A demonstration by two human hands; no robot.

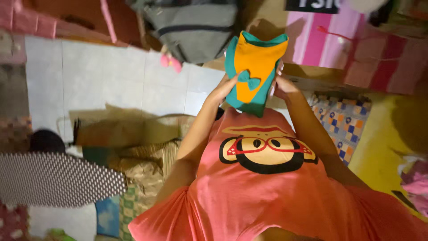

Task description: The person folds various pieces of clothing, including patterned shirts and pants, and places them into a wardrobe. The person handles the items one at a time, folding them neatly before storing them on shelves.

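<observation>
Presently, one folded garment (255, 71), orange with teal trim and one small teal bow at its front, is held up at about 12 o'clock from the person's chest. Two hands grip it: the left hand (225, 87) clasps the edge at 9 o'clock, fingers curled over the teal border near the bow; the right hand (281, 82) clasps the edge at 3 o'clock, fingertips pressed into the cloth. The garment's long axis runs from 6 to 12 o'clock, tipped slightly toward 1 o'clock, with the wider end uppermost in the view and the narrower teal end just above the coral shirt (267, 178).

One coral shirt with one cartoon monkey print fills the lower middle. One white tiled floor (89, 80) lies open at 10 o'clock. One grey bag (191, 29) sits at 11 o'clock, just beside the garment's upper corner, with one small pink item (171, 61) below it. One pink striped box (316, 40) stands at 1 o'clock. One checked mat (341, 120) lies at 3 o'clock. One dotted dark cloth (58, 178) lies at 8 o'clock, with a pile of patterned cloths (142, 165) beside it.

Open room: the tiled floor at 10 o'clock; other sides are crowded.
</observation>
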